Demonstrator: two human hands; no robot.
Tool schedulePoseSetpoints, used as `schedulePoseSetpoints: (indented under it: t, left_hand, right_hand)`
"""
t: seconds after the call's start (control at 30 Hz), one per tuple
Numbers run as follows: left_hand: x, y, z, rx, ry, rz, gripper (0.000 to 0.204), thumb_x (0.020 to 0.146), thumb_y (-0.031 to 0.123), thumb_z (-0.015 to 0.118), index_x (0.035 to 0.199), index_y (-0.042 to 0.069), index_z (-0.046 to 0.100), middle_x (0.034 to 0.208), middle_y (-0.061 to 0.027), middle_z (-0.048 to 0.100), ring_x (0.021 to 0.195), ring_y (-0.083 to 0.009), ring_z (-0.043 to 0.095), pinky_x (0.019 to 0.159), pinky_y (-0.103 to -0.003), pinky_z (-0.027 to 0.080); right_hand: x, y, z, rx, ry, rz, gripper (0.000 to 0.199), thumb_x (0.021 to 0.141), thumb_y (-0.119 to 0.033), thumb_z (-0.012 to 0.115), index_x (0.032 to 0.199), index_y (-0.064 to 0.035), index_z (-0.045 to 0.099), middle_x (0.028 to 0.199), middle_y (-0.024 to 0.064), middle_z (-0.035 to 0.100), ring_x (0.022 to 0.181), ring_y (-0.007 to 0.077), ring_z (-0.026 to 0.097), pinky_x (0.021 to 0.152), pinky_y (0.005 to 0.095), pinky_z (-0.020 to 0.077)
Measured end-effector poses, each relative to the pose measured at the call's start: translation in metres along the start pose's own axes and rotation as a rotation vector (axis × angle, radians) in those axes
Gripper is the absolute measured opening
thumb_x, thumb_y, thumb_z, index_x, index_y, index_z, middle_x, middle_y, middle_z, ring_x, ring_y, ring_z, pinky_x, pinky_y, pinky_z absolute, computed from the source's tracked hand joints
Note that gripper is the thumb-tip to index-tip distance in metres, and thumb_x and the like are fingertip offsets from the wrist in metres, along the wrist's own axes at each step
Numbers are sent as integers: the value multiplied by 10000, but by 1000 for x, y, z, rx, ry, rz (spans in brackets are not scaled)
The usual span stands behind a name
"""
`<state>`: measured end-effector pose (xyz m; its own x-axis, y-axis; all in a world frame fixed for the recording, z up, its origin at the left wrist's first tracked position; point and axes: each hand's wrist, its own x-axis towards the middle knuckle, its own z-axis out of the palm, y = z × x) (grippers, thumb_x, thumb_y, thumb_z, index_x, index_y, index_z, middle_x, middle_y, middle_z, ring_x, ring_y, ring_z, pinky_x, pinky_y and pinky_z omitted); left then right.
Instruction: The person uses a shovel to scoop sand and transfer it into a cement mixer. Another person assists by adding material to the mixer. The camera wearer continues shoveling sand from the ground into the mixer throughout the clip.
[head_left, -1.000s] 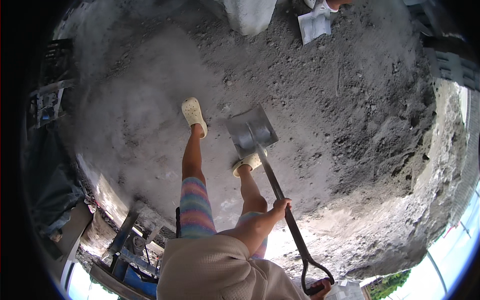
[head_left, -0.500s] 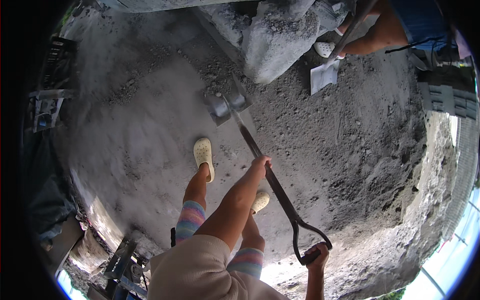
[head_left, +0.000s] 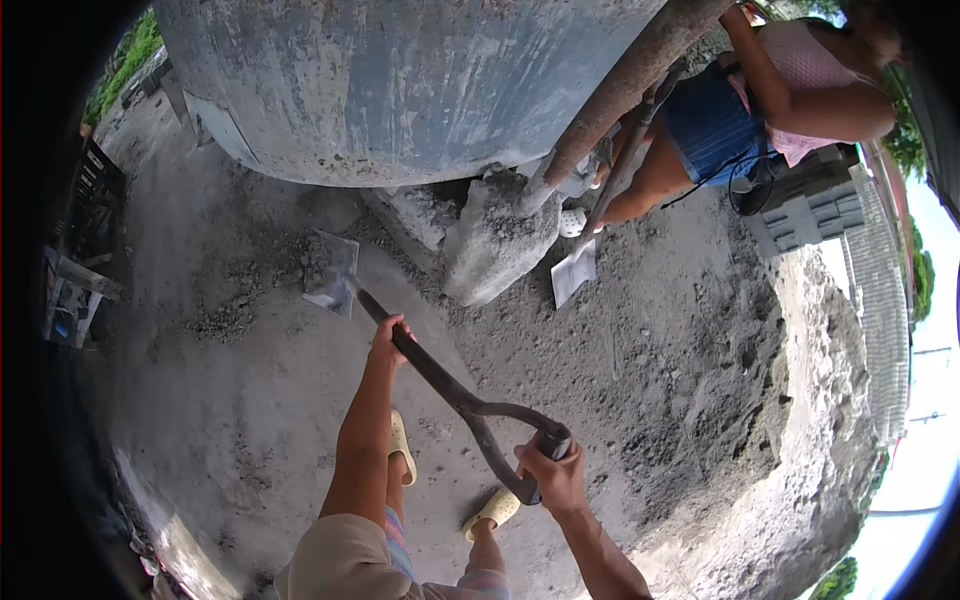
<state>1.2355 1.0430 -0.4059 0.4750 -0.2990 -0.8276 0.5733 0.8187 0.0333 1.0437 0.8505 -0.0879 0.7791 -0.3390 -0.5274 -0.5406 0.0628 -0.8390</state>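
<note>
I grip a shovel [head_left: 432, 372] in both hands. My left hand [head_left: 392, 338] is closed round its dark shaft, not far above the blade. My right hand [head_left: 556, 474] is wrapped round the D-shaped handle at the other end. The shovel's metal blade [head_left: 338, 276] lies at the floor on the left, beside a patch of loose grey gravel [head_left: 225, 318]. Some of the gravel touches or lies on the blade's far side.
A large weathered metal drum [head_left: 400, 90] stands ahead, with a rusty pole [head_left: 625, 95] and a concrete lump [head_left: 500, 240] beside it. At the right, another person [head_left: 790, 100] holds a second shovel [head_left: 575, 272]. A grey sand heap [head_left: 690, 370] spreads rightward.
The shovel blade has swung left to the gravel patch, and both hands have moved left with it. My view has tilted up, showing the drum and more of the other person.
</note>
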Motion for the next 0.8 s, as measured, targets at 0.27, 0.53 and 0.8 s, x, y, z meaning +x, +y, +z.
schedulePoseSetpoints:
  t: [0.27, 0.53, 0.8]
  left_hand:
    - [-120, -128, -56, 35, -172, -67, 246, 717, 238, 623, 600, 111, 448, 533, -49, 481, 497, -222, 491, 467, -362, 413]
    - [-129, -330, -130, 448, -22, -125, 102, 726, 167, 544, 721, 79, 493, 590, -27, 489, 510, -158, 464, 488, -294, 403]
    - [-177, -389, -148, 310, 123, -78, 152, 701, 126, 616, 719, 72, 476, 650, -41, 502, 621, -183, 532, 568, -323, 464]
  right_hand:
    - [-145, 72, -63, 361, 266, 176, 81, 638, -52, 553, 599, 6, 511, 522, 95, 519, 431, 161, 489, 413, 276, 390]
    - [-203, 129, -169, 713, 283, 363, 75, 646, -99, 505, 607, -52, 463, 528, 53, 439, 472, 183, 466, 456, 297, 400]
    - [-205, 205, -208, 611, 265, 448, 80, 650, -90, 491, 595, -62, 440, 543, 57, 438, 484, 187, 459, 485, 318, 400]
